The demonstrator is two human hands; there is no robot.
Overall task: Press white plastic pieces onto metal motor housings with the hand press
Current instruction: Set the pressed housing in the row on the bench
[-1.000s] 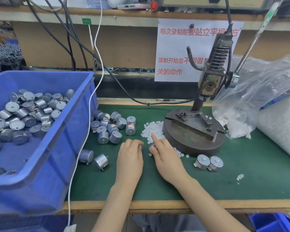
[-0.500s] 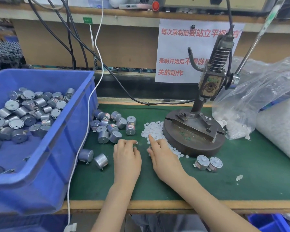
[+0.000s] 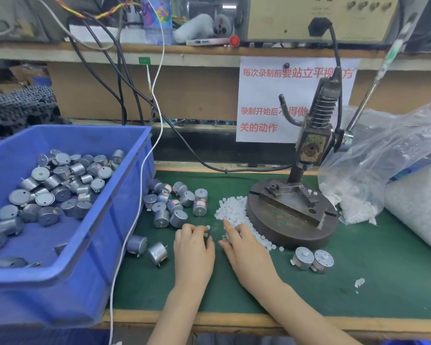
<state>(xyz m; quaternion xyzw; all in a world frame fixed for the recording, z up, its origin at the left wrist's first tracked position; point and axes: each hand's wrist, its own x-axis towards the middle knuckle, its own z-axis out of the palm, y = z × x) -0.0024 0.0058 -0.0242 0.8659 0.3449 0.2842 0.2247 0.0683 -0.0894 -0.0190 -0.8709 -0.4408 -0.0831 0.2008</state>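
Both hands have been drawn slightly closer together since the earlier frames, and they are kept in front of the pile of white pieces (image 3: 232,210). The left hand (image 3: 194,250) is laid on the green surface (image 3: 358,270) with its fingers curled under; whether anything is held in them cannot be told. The right hand (image 3: 246,252) is set just beside it, with the index finger stretched onto the pile. A motor (image 3: 224,237), mostly hidden, is gripped beneath its thumb. The pile is heaped against the left side of the round base of the press (image 3: 291,215). Loose motors (image 3: 174,205) are scattered between the pile and a blue bin (image 3: 105,245), which is also filled with motors. Two capped motors (image 3: 311,260) are laid near the front of the base. A clear bag (image 3: 373,170) is slumped to the right of the press.
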